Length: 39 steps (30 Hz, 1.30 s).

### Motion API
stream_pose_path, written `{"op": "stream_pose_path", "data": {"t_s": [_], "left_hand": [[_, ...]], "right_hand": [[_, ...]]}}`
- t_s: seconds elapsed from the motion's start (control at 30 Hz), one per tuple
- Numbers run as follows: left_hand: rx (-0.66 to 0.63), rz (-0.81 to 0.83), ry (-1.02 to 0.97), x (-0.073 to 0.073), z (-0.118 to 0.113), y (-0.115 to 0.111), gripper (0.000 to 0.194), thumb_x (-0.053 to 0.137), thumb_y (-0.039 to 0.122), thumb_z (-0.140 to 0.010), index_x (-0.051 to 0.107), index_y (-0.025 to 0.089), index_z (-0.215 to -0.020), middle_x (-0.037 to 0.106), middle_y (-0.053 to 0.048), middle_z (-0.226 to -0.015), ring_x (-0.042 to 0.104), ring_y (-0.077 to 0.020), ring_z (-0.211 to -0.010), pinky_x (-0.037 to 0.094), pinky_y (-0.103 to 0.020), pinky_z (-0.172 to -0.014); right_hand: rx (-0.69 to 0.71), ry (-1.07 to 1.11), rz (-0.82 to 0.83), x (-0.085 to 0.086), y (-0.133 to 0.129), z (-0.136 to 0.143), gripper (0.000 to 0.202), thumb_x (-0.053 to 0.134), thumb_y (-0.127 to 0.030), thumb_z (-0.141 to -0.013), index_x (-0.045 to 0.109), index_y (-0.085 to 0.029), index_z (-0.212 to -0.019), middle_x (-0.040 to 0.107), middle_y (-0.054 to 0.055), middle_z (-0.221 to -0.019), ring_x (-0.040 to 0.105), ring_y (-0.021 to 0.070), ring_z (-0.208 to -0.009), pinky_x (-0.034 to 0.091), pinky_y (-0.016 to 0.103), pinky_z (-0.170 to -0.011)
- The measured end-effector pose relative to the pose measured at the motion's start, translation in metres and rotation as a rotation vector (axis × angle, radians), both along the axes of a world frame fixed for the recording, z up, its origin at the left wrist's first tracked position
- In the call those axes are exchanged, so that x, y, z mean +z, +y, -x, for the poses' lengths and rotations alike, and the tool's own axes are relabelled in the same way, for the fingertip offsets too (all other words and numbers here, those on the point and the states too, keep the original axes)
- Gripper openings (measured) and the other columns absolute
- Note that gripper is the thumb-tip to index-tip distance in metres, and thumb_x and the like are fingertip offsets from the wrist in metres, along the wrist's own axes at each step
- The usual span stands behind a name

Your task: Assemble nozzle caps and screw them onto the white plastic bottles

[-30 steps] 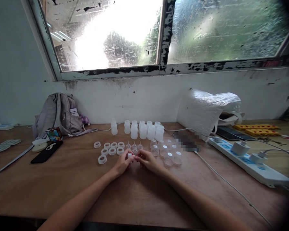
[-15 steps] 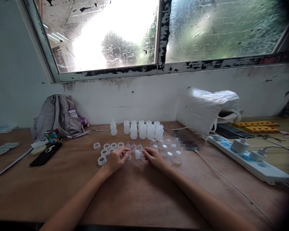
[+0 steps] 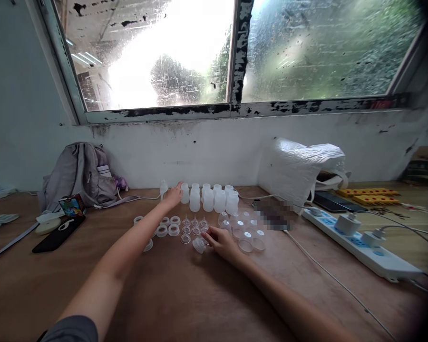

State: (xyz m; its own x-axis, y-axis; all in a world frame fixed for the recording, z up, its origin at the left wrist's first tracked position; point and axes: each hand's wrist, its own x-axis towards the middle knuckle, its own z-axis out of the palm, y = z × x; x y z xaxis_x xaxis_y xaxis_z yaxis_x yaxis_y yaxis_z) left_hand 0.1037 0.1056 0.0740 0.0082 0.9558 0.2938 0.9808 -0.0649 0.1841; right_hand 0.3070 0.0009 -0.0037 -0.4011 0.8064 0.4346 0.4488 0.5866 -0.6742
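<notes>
Looks like one bottle [image 3: 163,186] is topped, other bottles [image 3: 208,201] open, right hand [image 3: 221,241] pinching a collar [image 3: 199,245], can't tell left hand's [image 3: 171,196] grip.

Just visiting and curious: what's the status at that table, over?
Left hand at the frosted bottles, grip unclear. Right hand holding a clear ringed piece. Left forearm partly hiding the pale rings.

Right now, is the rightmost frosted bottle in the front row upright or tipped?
Upright: the bottle stands on the table, its rim on top.
</notes>
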Motion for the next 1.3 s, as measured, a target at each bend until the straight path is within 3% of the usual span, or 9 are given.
{"op": "stream_pose_path", "data": {"t_s": [0.13,0.3,0.5,0.63,0.73,0.87,1.0,1.13,1.3], "left_hand": [[0.012,0.038,-0.018,0.003,-0.006,0.026,0.033,0.031,0.036,-0.083,0.045,0.022,-0.110,0.060,-0.008,-0.097,0.057,-0.0201,-0.085,0.041,-0.027,-0.069],[0.045,0.042,-0.022,0.000,-0.012,0.029,0.028,0.039,0.037,-0.080,0.053,0.020,-0.097,0.062,-0.007,-0.091,0.057,-0.0187,-0.082,0.041,-0.026,-0.066],[0.086,-0.138,-0.015,0.020,-0.017,-0.010,0.032,0.029,0.039,-0.083,0.053,0.021,-0.094,0.058,-0.009,-0.095,0.054,-0.0227,-0.088,0.040,-0.029,-0.068],[0.052,-0.520,-0.104,0.032,-0.018,-0.059,0.031,0.026,0.039,-0.084,0.047,0.019,-0.095,0.050,-0.009,-0.097,0.055,-0.0201,-0.082,0.041,-0.028,-0.064],[-0.062,-0.597,-0.247,0.022,-0.020,-0.094,0.024,0.025,0.032,-0.086,0.043,0.017,-0.093,0.050,-0.008,-0.091,0.054,-0.0178,-0.078,0.042,-0.028,-0.066],[-0.233,-0.484,-0.353,-0.012,-0.023,-0.123,0.016,0.024,0.028,-0.085,0.037,0.019,-0.090,0.051,-0.006,-0.083,0.053,-0.0165,-0.069,0.042,-0.029,-0.065],[-0.335,-0.419,-0.397,-0.037,-0.021,-0.131,0.016,0.032,0.034,-0.082,0.032,0.020,-0.090,0.048,-0.009,-0.095,0.053,-0.0154,-0.069,0.042,-0.029,-0.064],[-0.346,-0.403,-0.437,-0.043,-0.017,-0.131,0.027,0.042,0.041,-0.076,0.030,0.019,-0.088,0.046,-0.008,-0.098,0.052,-0.0144,-0.070,0.042,-0.029,-0.063],[-0.384,-0.348,-0.405,-0.049,-0.017,-0.132,0.028,0.046,0.040,-0.074,0.031,0.020,-0.084,0.047,-0.006,-0.095,0.051,-0.0128,-0.069,0.042,-0.027,-0.063]], "right_hand": [[-0.012,0.002,-0.008,0.002,0.001,-0.002,0.030,0.043,-0.035,-0.078,0.043,-0.016,-0.055,0.048,-0.002,-0.048,0.040,0.0077,-0.045,0.028,0.018,-0.044],[-0.001,0.001,-0.019,0.006,-0.001,-0.003,0.030,0.043,-0.034,-0.078,0.043,-0.016,-0.055,0.047,-0.002,-0.048,0.039,0.0075,-0.044,0.028,0.018,-0.043],[-0.065,0.028,-0.076,0.004,-0.001,-0.004,0.028,0.041,-0.033,-0.080,0.044,-0.017,-0.058,0.048,-0.002,-0.049,0.041,0.0084,-0.046,0.030,0.019,-0.045],[-0.107,0.074,-0.089,0.006,-0.003,-0.002,0.026,0.039,-0.033,-0.080,0.045,-0.017,-0.060,0.049,-0.001,-0.051,0.043,0.0088,-0.046,0.033,0.019,-0.046],[-0.125,0.123,-0.051,0.009,-0.007,-0.001,0.025,0.038,-0.034,-0.081,0.046,-0.018,-0.064,0.051,-0.001,-0.054,0.045,0.0090,-0.045,0.034,0.019,-0.044],[-0.173,0.199,-0.035,0.011,-0.010,-0.001,0.025,0.034,-0.036,-0.083,0.047,-0.019,-0.070,0.051,-0.001,-0.056,0.047,0.0098,-0.047,0.035,0.020,-0.045],[-0.213,0.214,-0.051,0.011,-0.009,-0.002,0.024,0.034,-0.037,-0.082,0.047,-0.019,-0.071,0.050,0.000,-0.057,0.047,0.0110,-0.049,0.035,0.021,-0.045],[-0.282,0.231,-0.081,0.013,-0.006,-0.004,0.025,0.036,-0.037,-0.082,0.047,-0.019,-0.070,0.050,0.000,-0.058,0.045,0.0113,-0.051,0.034,0.021,-0.047],[-0.344,0.312,-0.058,0.021,-0.004,-0.010,0.028,0.034,-0.041,-0.082,0.044,-0.019,-0.067,0.046,-0.002,-0.054,0.043,0.0110,-0.049,0.032,0.022,-0.048]]}}
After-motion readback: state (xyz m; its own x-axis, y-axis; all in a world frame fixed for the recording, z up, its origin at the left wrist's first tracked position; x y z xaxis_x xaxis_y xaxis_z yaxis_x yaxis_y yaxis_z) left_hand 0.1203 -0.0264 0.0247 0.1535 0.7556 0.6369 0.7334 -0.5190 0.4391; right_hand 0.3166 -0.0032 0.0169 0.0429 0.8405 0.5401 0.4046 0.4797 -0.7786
